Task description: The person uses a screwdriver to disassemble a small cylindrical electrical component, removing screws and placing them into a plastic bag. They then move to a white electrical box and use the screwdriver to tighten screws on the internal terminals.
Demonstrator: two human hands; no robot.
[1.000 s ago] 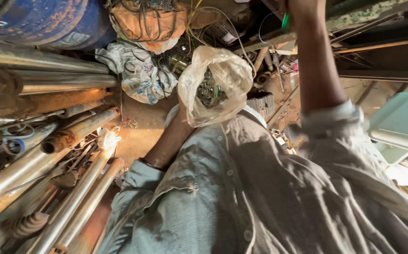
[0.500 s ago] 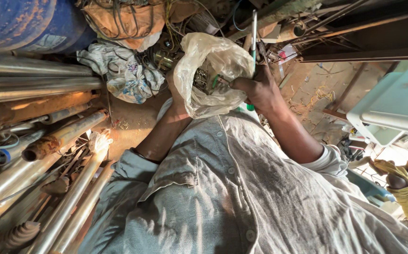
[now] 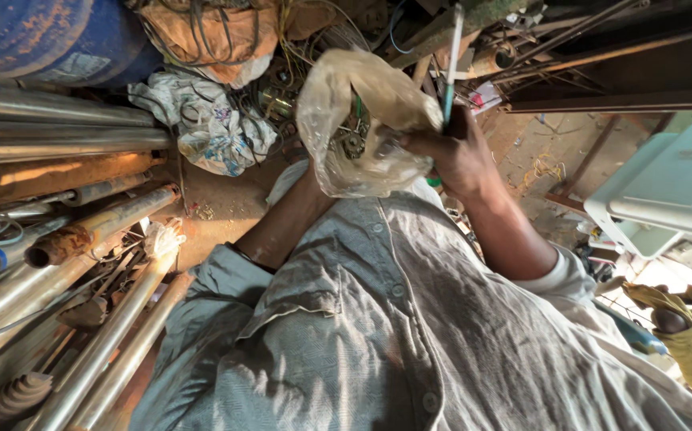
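— What do the person's hands hold?

— The right hand [image 3: 454, 156] is closed around a thin metal rod [image 3: 451, 56] that stands up from the fist, and its fingers also pinch the edge of a clear plastic bag [image 3: 362, 120]. A bit of green shows at the rod just below the hand.

— And the left hand?

— It is hidden behind the bag. Only the bare forearm runs up to the bag from the rolled grey sleeve, so its grip cannot be told.

— Where is the bag?

— In front of the person's chest, just above the grey buttoned shirt [image 3: 410, 319], held off the ground. Small dark metal parts show through the plastic.

— What lies around it?

— To the left, a stack of long metal pipes [image 3: 67, 144], some shiny, some rusted, lies on the dirt floor. Near the bag sits a crumpled white printed cloth [image 3: 202, 128], with a blue drum [image 3: 59, 40] above the pipes. A tangle of wires and scrap lies behind the bag. At the right stands a pale green plastic box [image 3: 665, 191].
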